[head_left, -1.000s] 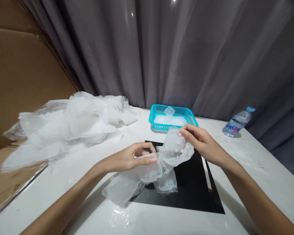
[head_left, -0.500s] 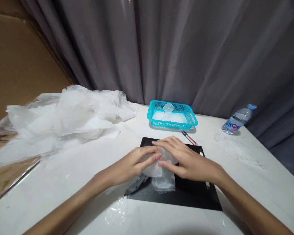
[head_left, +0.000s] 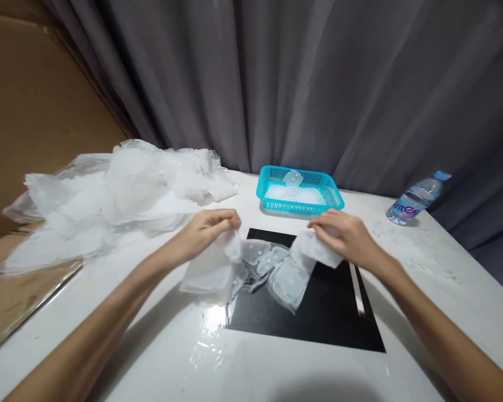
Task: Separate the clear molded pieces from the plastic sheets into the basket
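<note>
A strip of joined clear plastic pouches (head_left: 264, 262) hangs stretched between my two hands just above a black mat (head_left: 318, 312). My left hand (head_left: 207, 229) is closed on the strip's left end, where the pouches bunch together. My right hand (head_left: 339, 234) is closed on the right end. Several small square pouches sag in the middle, close to the mat. Both hands are raised a little off the white table (head_left: 109, 335).
A heap of crumpled clear plastic (head_left: 109, 206) covers the table's left. A turquoise basket (head_left: 299, 192) holding more clear pieces stands behind the mat. A water bottle (head_left: 417, 201) lies at the far right. A thin white stick (head_left: 356, 287) rests on the mat. Grey curtain behind.
Half a second ago both hands pressed together on the bundle over the mat. They have since moved apart and pulled the strip out sideways between them.
</note>
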`<act>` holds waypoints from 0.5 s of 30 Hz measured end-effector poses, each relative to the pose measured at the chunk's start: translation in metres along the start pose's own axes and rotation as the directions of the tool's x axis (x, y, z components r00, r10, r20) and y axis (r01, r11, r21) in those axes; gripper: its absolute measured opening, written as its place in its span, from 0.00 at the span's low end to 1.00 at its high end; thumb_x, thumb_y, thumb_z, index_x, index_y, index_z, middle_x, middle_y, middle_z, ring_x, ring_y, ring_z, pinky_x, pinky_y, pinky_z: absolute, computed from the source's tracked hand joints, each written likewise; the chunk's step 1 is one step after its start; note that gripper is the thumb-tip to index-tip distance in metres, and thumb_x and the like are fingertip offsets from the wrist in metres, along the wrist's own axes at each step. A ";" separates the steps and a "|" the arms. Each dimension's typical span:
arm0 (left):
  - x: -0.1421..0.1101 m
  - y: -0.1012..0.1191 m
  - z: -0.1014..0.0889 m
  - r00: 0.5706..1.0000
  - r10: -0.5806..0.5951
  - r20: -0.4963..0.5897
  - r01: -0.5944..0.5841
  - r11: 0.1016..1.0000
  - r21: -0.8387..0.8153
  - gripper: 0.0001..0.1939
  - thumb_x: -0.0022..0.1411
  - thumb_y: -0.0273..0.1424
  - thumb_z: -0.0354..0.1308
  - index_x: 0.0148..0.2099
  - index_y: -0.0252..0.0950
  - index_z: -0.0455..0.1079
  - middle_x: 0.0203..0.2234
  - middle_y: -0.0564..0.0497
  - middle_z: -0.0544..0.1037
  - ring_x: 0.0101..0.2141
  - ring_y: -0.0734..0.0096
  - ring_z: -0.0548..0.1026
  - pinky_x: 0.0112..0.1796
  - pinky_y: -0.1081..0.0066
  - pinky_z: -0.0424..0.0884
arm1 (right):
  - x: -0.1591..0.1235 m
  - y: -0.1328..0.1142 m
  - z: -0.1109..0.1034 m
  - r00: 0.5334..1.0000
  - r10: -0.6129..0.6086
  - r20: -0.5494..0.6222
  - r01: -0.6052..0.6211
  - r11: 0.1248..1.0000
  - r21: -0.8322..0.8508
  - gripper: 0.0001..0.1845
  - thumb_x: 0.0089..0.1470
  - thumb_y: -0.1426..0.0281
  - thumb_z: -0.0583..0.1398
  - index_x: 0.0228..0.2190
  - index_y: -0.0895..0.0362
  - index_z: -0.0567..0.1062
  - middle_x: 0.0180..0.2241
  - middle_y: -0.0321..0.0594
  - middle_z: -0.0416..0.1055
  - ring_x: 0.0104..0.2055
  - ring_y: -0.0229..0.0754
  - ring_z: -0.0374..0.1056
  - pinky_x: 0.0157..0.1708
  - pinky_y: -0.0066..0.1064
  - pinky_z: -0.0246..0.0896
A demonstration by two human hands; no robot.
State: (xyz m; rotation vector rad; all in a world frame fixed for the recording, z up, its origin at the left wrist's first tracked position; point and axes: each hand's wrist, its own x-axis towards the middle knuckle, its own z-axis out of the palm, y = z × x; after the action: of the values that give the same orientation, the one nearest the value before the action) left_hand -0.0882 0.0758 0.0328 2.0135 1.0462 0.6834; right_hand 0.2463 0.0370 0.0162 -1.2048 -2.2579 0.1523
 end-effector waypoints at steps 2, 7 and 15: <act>0.004 -0.009 -0.015 0.999 -0.040 0.005 0.040 0.998 0.046 0.19 0.71 0.44 0.52 0.34 0.36 0.73 0.29 0.53 0.74 0.32 0.67 0.71 0.37 0.72 0.68 | -0.002 0.018 -0.018 0.978 0.148 0.149 -0.166 0.980 0.114 0.14 0.68 0.66 0.56 0.39 0.54 0.82 0.41 0.41 0.82 0.45 0.48 0.76 0.47 0.37 0.65; 0.010 -0.028 -0.012 0.983 -0.158 -0.096 0.172 0.971 0.167 0.25 0.67 0.55 0.51 0.41 0.37 0.72 0.36 0.48 0.78 0.39 0.59 0.75 0.43 0.65 0.72 | -0.008 0.039 -0.038 0.836 0.208 0.508 -0.296 0.950 0.098 0.19 0.67 0.60 0.54 0.40 0.55 0.81 0.41 0.43 0.80 0.44 0.50 0.75 0.44 0.38 0.66; 0.000 -0.043 -0.010 0.977 -0.203 -0.061 0.205 0.832 0.515 0.35 0.59 0.57 0.59 0.59 0.41 0.67 0.54 0.38 0.70 0.55 0.40 0.70 0.54 0.48 0.69 | -0.021 0.033 -0.052 0.691 0.345 0.634 -0.349 0.929 -0.125 0.19 0.59 0.64 0.57 0.50 0.51 0.77 0.46 0.45 0.78 0.48 0.52 0.73 0.49 0.41 0.67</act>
State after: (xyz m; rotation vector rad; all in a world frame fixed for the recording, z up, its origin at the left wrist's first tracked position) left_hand -0.1147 0.0958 0.0038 2.2961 1.5514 0.3030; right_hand 0.3067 0.0316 0.0385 -1.7818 -2.5423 0.8484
